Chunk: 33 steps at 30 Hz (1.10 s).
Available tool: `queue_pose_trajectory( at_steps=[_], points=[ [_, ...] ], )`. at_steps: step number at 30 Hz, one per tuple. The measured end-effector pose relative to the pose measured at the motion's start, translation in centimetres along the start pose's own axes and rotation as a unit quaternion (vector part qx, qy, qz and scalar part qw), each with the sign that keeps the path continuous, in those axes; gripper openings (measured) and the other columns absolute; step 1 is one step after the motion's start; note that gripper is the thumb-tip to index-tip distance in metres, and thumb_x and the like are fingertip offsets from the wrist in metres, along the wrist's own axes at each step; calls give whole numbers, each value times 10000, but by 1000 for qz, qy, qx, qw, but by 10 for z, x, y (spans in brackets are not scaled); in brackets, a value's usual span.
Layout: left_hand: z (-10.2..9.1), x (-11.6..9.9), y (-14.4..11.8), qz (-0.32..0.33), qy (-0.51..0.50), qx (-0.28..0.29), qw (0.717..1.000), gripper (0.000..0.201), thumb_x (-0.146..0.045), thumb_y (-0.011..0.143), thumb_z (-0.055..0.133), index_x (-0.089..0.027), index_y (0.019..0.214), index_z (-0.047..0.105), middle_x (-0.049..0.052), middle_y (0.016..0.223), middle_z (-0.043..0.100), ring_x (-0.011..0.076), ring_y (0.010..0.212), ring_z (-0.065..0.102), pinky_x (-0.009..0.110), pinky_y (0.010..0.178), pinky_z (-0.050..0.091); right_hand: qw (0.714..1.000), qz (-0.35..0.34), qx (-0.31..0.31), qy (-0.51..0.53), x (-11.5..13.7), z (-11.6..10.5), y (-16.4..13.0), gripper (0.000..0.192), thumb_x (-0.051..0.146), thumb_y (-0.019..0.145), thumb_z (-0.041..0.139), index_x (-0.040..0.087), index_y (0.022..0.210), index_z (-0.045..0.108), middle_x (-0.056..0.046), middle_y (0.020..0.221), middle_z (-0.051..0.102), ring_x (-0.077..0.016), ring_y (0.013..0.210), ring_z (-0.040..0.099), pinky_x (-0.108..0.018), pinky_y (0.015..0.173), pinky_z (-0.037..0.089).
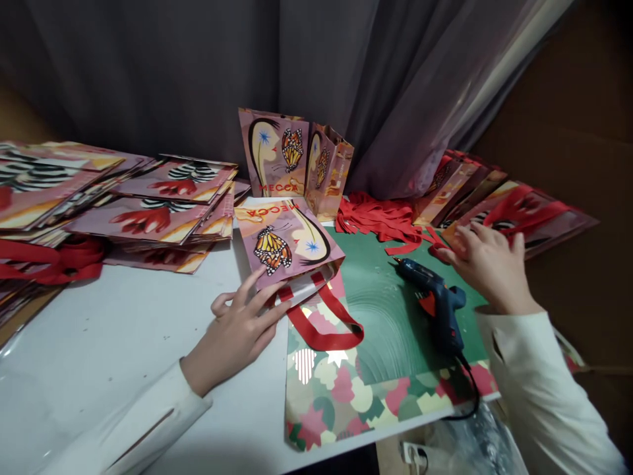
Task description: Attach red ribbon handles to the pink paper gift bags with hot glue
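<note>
A paper gift bag [316, 241] with a butterfly, a drawn face and red MECCA lettering lies flat, its open top toward me. A red ribbon handle [341, 336] loops out of that opening onto the mat. My left hand [242, 323] is open, fingers spread, with its fingertips against the bag near the opening. My right hand [494, 270] reaches to the right beside red ribbon and the standing bags, its fingers apart; some fingertips are partly hidden. A dark blue glue gun [440, 300] with a red trigger lies between my hands, nozzle pointing away.
Stacks of flat printed bags [148, 211] and a red ribbon bundle [82, 257] lie left. Two bags [277, 155] stand at the back by a curtain [198, 72]. Red ribbon strips [376, 218] lie beside upright bags [445, 188]. The glue gun's cord [475, 396] crosses the patterned green mat [386, 349].
</note>
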<state>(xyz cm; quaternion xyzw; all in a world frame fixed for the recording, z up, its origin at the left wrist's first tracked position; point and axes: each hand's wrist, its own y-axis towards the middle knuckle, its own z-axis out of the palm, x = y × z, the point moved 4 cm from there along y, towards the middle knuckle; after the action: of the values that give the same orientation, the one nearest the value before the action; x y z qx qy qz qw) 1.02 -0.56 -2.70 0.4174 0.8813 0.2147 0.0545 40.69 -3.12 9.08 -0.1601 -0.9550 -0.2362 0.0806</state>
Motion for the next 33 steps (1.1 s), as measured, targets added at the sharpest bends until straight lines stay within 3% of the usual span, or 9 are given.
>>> queue_pose_trajectory(
  at_steps=[3,6,9,11,13,15,20,25,33],
  points=[
    [0,0,1,1,0,-1,1000,355,-149,896,477,-323,1159,642,79,1298,588,369,1364,357,406,754,371,999,-10,-11,51,13,-11,-15,330,416,867,534,187,1053,680,-138,1093,704,-274,934,643,-432,836,470],
    [0,0,1,2,-1,-7,1000,337,-153,901,474,-314,1140,648,74,1311,583,372,1371,348,406,752,358,971,22,-10,239,31,-22,-29,231,424,861,570,244,902,710,-86,959,730,-252,892,668,-410,835,500],
    [-2,2,1,-6,-2,-34,999,283,-168,905,491,-302,1086,661,55,1298,598,370,1353,386,410,761,343,846,45,102,522,57,-6,-35,267,467,893,533,267,943,703,-47,1043,727,-230,1020,667,-414,929,497],
    [-6,3,1,-20,-4,-73,997,230,-176,902,526,-299,1046,657,31,1235,637,353,1319,446,422,794,329,753,69,216,617,77,20,-38,320,484,904,498,253,1007,695,-47,1104,719,-209,1039,668,-404,948,495],
    [-10,5,0,-34,-10,-111,993,193,-176,890,570,-291,1031,635,12,1129,677,334,1284,497,437,836,313,715,82,293,630,94,50,-38,343,484,876,534,224,1039,687,-60,1105,718,-186,1002,675,-367,932,496],
    [-15,6,0,-43,-16,-143,989,189,-172,868,615,-279,1024,607,4,1002,681,326,1251,535,446,867,304,722,74,329,604,108,77,-37,328,458,813,619,192,996,678,-58,986,729,-157,888,678,-323,869,502],
    [-21,10,-3,-95,-21,-207,973,325,-261,808,709,-253,1077,527,30,961,551,328,1175,589,462,902,327,810,-5,293,508,128,120,-38,265,400,684,707,204,757,544,37,672,599,-107,600,542,-244,593,427],
    [-11,18,0,-156,-36,-151,975,576,-411,814,678,-207,1278,404,153,1220,520,351,1253,508,485,933,330,853,-65,278,436,128,128,-49,232,418,825,558,198,752,546,41,623,539,-103,540,445,-236,523,325],
    [2,23,3,-192,-5,-122,974,383,-346,882,612,-222,1217,474,142,1249,559,298,1181,540,433,895,295,914,-121,287,259,132,129,-68,249,340,912,464,213,727,572,-2,657,625,-150,590,530,-257,565,325]
  ],
)
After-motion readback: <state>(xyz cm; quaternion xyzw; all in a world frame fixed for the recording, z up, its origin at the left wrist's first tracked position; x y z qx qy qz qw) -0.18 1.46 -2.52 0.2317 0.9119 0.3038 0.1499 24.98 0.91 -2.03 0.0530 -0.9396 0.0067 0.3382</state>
